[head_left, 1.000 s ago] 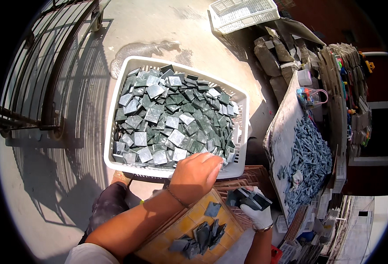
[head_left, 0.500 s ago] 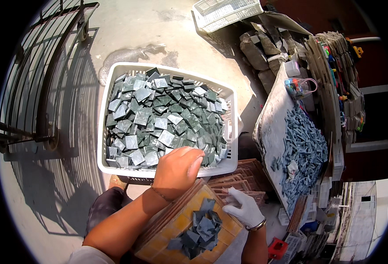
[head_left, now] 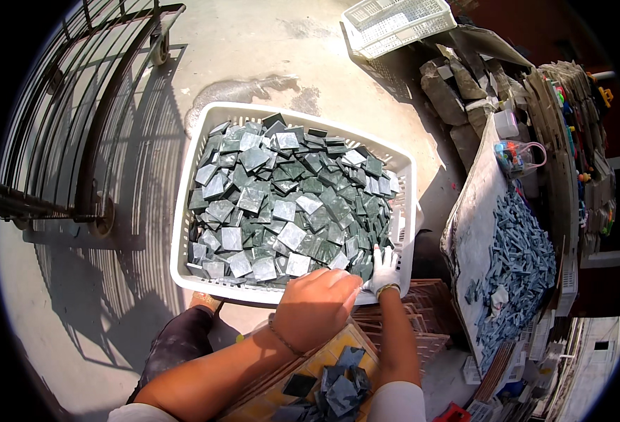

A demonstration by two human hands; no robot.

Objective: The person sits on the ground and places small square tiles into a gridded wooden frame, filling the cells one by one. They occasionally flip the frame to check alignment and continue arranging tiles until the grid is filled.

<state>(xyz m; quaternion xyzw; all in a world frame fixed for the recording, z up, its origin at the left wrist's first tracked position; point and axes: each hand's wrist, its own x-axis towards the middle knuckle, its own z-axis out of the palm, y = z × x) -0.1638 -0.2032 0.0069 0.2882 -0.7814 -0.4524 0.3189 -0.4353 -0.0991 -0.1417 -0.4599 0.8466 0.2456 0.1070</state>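
Observation:
A white plastic crate full of small square dark-green stone tiles stands before me. My bare left hand is curled closed above the crate's near edge; what it holds, if anything, is hidden. In a white glove, my right hand reaches over the rim at the crate's near right corner, fingers stretched apart against the tiles there. Below my hands lies a yellow gridded tray on top of a stack, partly covered by my left forearm. A small heap of dark tiles rests on it.
On the right, a tilted pale board carries a pile of thin grey-green stone strips. Brown frames are stacked beside the crate. A metal rack on wheels stands left, and another white crate lies at the back.
My right hand has moved from the yellow tray's edge up and forward into the crate's near right corner. My left hand stays curled. The whole view has shifted, with things now further right.

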